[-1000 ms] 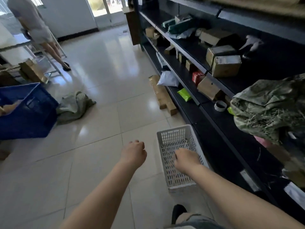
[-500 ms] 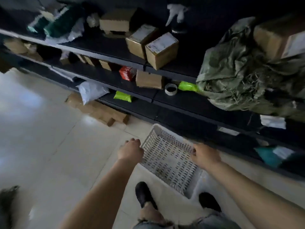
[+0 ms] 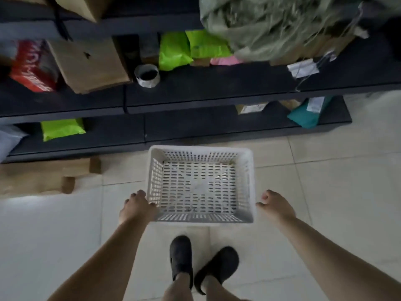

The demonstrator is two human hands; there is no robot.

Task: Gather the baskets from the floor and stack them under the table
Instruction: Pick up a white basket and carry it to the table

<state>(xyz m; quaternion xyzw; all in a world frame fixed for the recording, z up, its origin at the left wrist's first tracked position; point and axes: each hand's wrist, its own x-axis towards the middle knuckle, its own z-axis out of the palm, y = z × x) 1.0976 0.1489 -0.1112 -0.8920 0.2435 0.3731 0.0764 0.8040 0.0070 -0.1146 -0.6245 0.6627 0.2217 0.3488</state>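
Note:
A white perforated plastic basket [image 3: 200,184] is in front of me, empty, its long side facing the dark shelving. My left hand [image 3: 136,206] grips its near left corner, with the thumb over the rim. My right hand [image 3: 276,206] is curled against its near right corner. Whether the basket rests on the tiled floor or is lifted off it I cannot tell. My two feet in black clogs [image 3: 201,261] stand just behind it.
Low black shelving [image 3: 195,98] runs across the view right beyond the basket, loaded with cardboard boxes [image 3: 91,64], green packets, a tape roll [image 3: 147,75] and a camouflage bundle [image 3: 271,25]. Flattened cardboard [image 3: 43,177] lies on the floor to the left.
My view has swung from the room down onto the basket and squared up to the shelving. Both hands have moved from above the basket to its two near corners.

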